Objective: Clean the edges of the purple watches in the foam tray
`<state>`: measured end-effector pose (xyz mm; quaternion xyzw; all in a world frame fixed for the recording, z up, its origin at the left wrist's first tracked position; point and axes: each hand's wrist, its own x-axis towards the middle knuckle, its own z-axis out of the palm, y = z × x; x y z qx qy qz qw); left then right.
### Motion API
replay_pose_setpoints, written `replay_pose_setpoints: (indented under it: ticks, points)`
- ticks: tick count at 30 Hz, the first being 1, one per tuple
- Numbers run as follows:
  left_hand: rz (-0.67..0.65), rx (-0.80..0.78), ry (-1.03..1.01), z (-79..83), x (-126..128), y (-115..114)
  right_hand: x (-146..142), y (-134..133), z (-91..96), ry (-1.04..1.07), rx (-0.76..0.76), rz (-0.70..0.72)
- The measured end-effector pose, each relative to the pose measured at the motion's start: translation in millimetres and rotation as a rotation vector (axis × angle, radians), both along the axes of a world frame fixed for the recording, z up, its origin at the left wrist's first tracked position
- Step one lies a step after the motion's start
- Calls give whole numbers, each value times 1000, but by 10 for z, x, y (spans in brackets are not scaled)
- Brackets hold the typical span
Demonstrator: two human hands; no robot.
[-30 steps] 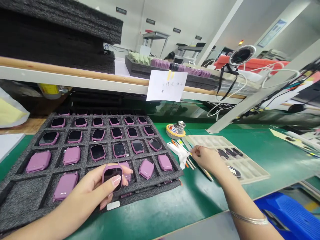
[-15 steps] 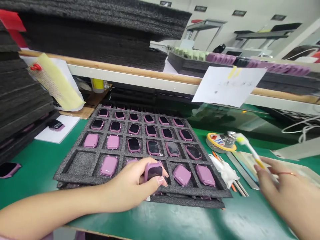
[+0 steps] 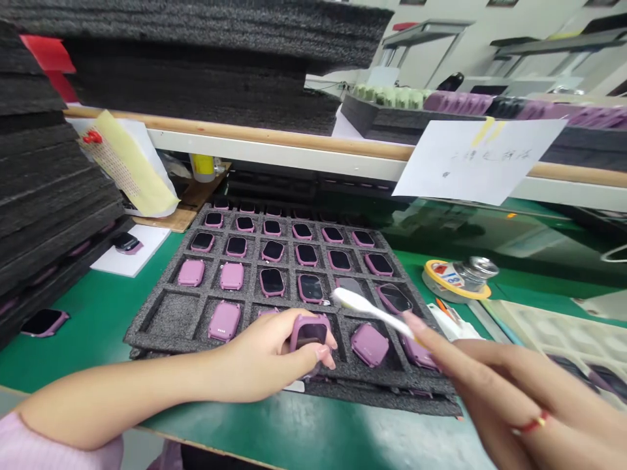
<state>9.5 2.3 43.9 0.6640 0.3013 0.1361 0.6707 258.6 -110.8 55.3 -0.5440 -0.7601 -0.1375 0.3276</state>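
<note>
My left hand (image 3: 274, 359) is closed round a pink smartwatch body (image 3: 309, 331), held screen-up over the front edge of a grey foam tray (image 3: 161, 313). The tray's pockets hold several more pink watch bodies, some screen-up, some face-down. My right hand (image 3: 494, 385) comes in from the lower right, pinching a thin white brush-like stick (image 3: 367, 308) whose tip points left, just above and right of the held watch.
Stacks of grey foam trays (image 3: 53, 189) stand at left and on the shelf above. A tape roll with a metal weight (image 3: 460, 277) and a beige tray (image 3: 563, 333) sit at right. Loose watches (image 3: 44, 321) lie on the green mat at left.
My right hand has swung left with the white stick, from beside the tape roll to just by the held watch. The left hand keeps the watch in place.
</note>
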Motion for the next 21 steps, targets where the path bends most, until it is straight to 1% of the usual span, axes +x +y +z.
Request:
replay_pose_setpoints:
  ticks: [2, 3, 4, 5, 7, 8, 11, 12, 14, 16, 19, 21]
  points:
    - [12, 8, 29, 0, 5, 9, -53, 0, -11, -137, -14, 57]
    - [18, -2, 33, -2, 7, 15, -76, -3, -22, -193, -22, 63]
    - [18, -23, 28, -4, 8, 20, -89, -9, -33, -229, -32, 36]
    - [13, -51, 14, -3, 9, 26, -89, -18, -43, -249, -35, -19]
    - [-9, -99, -24, 4, 10, 37, -67, -42, -58, -237, -11, -124]
    - [-19, -112, -39, 8, 9, 42, -53, -53, -65, -218, 1, -132]
    - [-31, -124, -77, 20, 6, 58, -17, -64, -90, -192, 20, -25]
    - [-33, -127, -89, 22, 4, 64, 4, -61, -98, -225, 20, -31]
    - [-39, -129, -99, 26, -2, 72, 95, -52, -117, -280, 24, -142]
    - [-47, -130, -95, 31, -8, 76, 268, -49, -148, -267, 49, -301]
    - [-60, -146, -92, 37, -14, 70, 665, -54, -249, -215, 77, -500]
    - [-62, -157, -99, 35, -12, 65, 965, -46, -348, -235, 66, -560]
